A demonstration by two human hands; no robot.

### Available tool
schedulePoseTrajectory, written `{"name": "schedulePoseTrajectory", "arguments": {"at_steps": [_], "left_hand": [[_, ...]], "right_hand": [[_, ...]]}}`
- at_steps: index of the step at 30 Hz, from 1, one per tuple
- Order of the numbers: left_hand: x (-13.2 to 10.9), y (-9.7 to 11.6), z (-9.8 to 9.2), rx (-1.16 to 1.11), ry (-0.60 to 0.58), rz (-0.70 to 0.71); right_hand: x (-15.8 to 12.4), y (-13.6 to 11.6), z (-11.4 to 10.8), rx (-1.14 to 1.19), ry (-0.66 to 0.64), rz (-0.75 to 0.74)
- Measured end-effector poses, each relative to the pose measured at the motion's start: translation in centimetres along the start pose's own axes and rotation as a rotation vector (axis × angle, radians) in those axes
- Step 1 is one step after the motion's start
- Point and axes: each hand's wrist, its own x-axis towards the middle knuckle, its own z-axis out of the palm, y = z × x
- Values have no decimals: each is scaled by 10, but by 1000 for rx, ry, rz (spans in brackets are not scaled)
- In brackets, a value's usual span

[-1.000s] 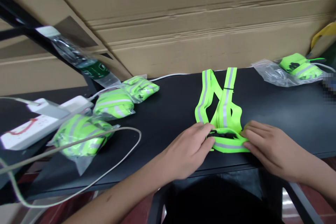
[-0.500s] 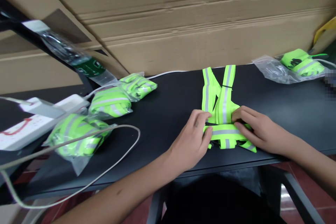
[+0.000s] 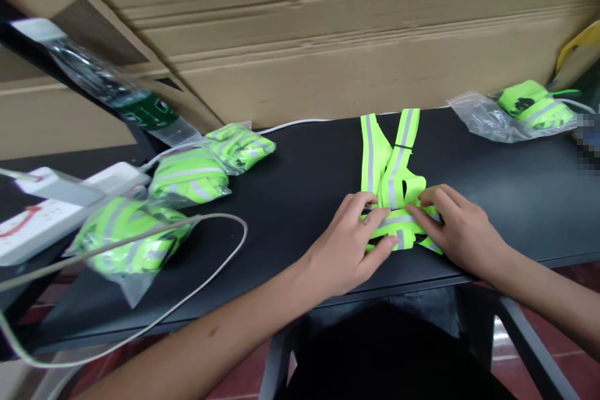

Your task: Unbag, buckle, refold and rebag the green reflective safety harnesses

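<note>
A neon yellow-green reflective strap vest (image 3: 392, 190) with silver stripes lies partly folded on the dark table before me. Two straps reach away toward the cardboard, while the nearer part is bunched in a crosswise band. My left hand (image 3: 344, 247) is closed over the band's left end, its thumb along the near side. On the right end, my right hand (image 3: 462, 231) has thumb and fingers pinched on the fabric. Parts of the bands under the fingers are hidden.
Several clear bags with similar vests, one a bagged vest (image 3: 190, 175), lie left beside a white power strip (image 3: 110, 184). A looped cable (image 3: 234, 219) crosses there. A water bottle (image 3: 112, 87) leans behind. Far right lies another vest (image 3: 534, 106) on a plastic bag. Cardboard (image 3: 328, 62) borders the back.
The near band has been folded slightly away from me and bunched tighter. My left thumb has moved right across it, and a loop of strap now stands up by my right fingers.
</note>
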Motion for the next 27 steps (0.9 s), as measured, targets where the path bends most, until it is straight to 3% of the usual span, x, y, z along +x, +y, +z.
{"name": "schedulePoseTrajectory", "arguments": {"at_steps": [7,11,17,27], "left_hand": [[-2,0,6,10,36,2],[-2,-1,8,34,45,40],[-4,-2,10,85,79,126],[-3,2,8,88,93,183]], "right_hand": [[-1,-3,-9,-285,55,-53],[-2,-1,-7,-127,15,-103],[0,7,-11,150,-249,-109],[0,12,-14,177,-330,-144]]}}
